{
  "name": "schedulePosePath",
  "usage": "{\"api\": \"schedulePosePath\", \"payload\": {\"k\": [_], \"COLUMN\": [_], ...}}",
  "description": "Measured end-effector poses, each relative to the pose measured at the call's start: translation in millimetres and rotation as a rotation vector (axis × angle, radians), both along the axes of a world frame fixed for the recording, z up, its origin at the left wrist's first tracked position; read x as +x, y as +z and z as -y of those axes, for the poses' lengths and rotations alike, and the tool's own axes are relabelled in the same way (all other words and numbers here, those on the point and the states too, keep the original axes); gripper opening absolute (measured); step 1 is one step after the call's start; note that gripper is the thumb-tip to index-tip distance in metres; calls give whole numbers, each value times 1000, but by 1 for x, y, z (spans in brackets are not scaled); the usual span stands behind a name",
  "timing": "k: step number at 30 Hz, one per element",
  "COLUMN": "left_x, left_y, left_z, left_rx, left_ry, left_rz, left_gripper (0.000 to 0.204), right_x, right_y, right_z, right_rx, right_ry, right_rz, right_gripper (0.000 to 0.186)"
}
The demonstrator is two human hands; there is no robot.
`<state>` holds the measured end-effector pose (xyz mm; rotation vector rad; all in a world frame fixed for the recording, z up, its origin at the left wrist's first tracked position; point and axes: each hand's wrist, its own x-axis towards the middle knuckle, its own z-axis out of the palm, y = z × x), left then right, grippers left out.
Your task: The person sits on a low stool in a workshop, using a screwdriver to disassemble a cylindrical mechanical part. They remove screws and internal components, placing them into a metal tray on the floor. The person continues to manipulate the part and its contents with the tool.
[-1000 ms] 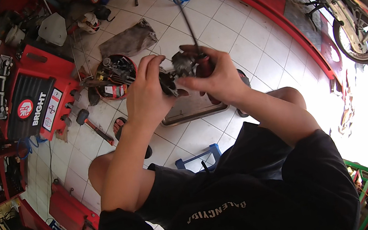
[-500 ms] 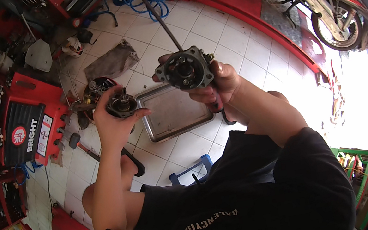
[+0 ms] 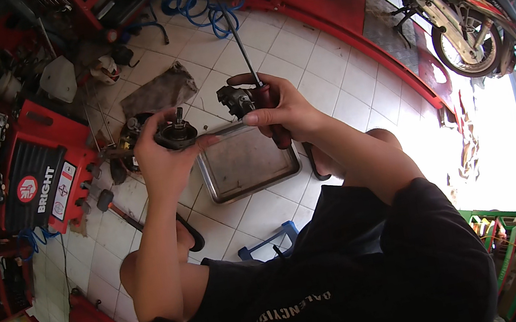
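My left hand (image 3: 157, 161) is closed around a dark round metal part (image 3: 176, 134) with a short shaft standing up from its middle. In my right hand (image 3: 290, 109) is a dark metal housing (image 3: 234, 102), turned side-on and facing the round part, with a gap between the two. The same hand also grips a screwdriver (image 3: 280, 135) with a dark red handle, its long blade pointing away from me. Below both hands a shallow metal tray (image 3: 213, 183) lies on the tiled floor. My right fingers and thumb cover part of the housing.
Left stands a red and black machine (image 3: 35, 174), with a hammer (image 3: 117, 210) near it. A dirty cloth (image 3: 157, 90) and coiled blue hose (image 3: 197, 4) lie farther off. A motorcycle (image 3: 444, 7) stands far right beyond a red lift platform (image 3: 330, 19). A blue stool (image 3: 271, 239) is near my legs.
My right hand has turned the housing from open face toward me to side-on and brought it lower and left. My left hand has moved slightly right with the round part.
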<state>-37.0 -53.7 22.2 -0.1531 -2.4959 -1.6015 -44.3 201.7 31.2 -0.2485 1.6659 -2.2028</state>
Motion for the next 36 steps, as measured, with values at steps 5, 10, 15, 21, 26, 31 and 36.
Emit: {"api": "schedulePosePath", "payload": {"k": [5,10,15,21,26,31,36], "left_x": [-10,-15,-24,-20,-26,-32,-38], "left_y": [8,24,31,31,23,27,17], "left_z": [6,14,23,35,38,33,27], "left_rx": [119,270,763,1244,1339,1377,1358], "left_ry": [38,99,68,87,128,180,151], "left_rz": [2,-69,132,446,551,511,540], "left_gripper": [73,67,46,44,50,48,46], "right_x": [-5,3,-4,54,79,65,68], "right_y": [-12,-19,-155,-321,-377,-395,-403], "right_z": [7,23,14,-7,14,38,40], "right_rx": [225,475,907,1250,1456,1429,1414], "right_ry": [-133,-152,-153,-1,-56,-84,-145], "right_rz": [-61,-127,-130,-34,185,250,270], "right_gripper": [76,69,73,87,93,101,104]}}
